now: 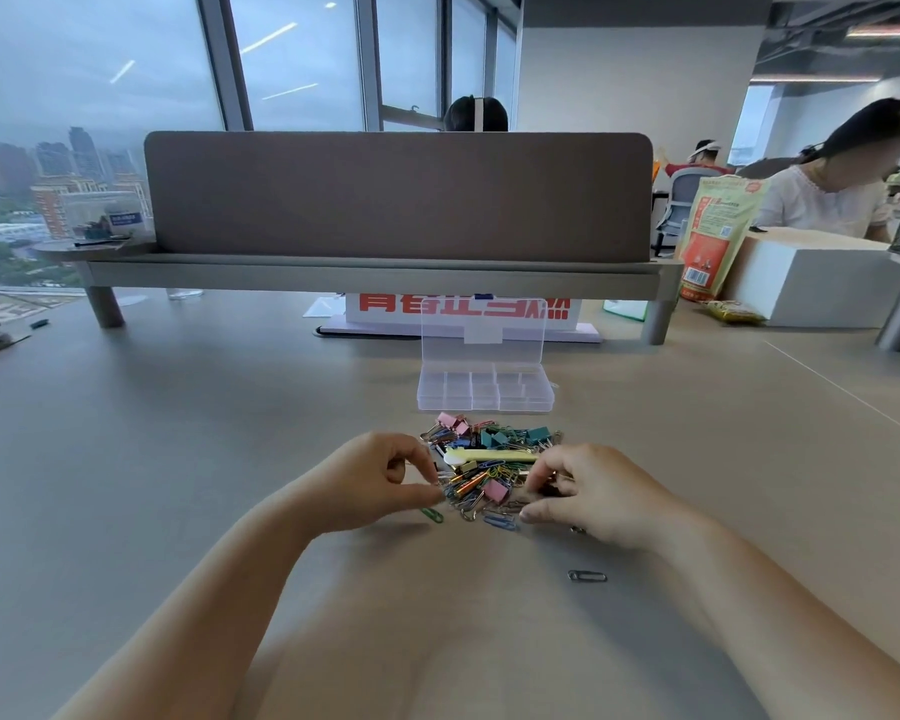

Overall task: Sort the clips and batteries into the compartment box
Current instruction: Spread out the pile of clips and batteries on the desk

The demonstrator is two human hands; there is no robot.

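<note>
Grey desk (178,433) holds the clip pile (489,459), with the open compartment box (484,405) at its 12 o'clock. Left hand (375,480) at 9 and right hand (593,491) at 3 curl into it, grasp unclear. Picking seems underway, and next one clip needs teasing free.

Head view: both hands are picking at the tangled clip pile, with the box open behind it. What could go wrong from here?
1. The clips in the pile lie tangled, so lifting one may drag others into the wrong cell of the compartment box.
2. A grey paper clip lies apart, nearer the person than the right hand; the forearm could sweep it away, or it may be missed.
3. The left hand could nudge away the green paper clip beside it.
</note>
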